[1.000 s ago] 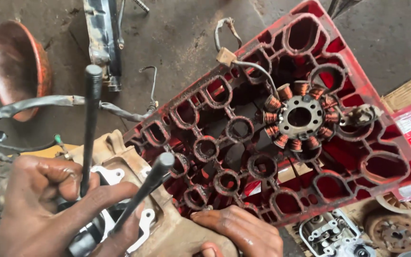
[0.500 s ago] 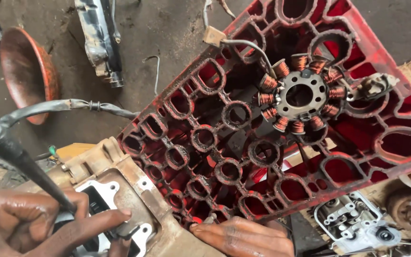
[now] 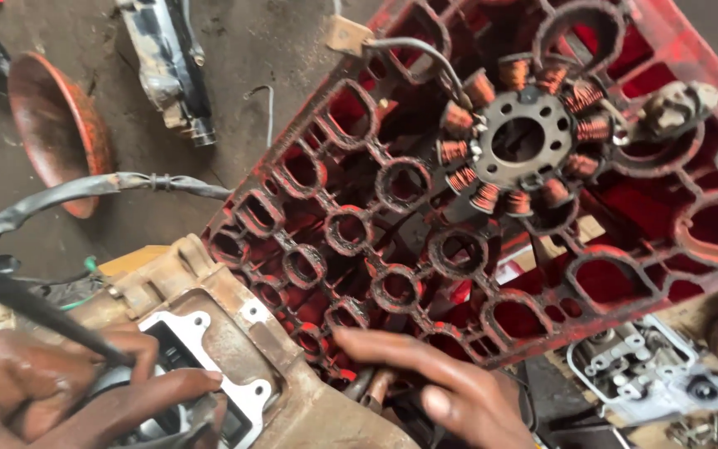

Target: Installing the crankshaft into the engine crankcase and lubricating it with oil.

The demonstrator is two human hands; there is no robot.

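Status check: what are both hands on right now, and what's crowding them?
Left hand gripping dark tool handle on engine casing. Right hand resting at red crate edge. Crate close against casing.

Head camera looks steeply down, close above the red crate.

stator on crate | engine case left (bowl behind)
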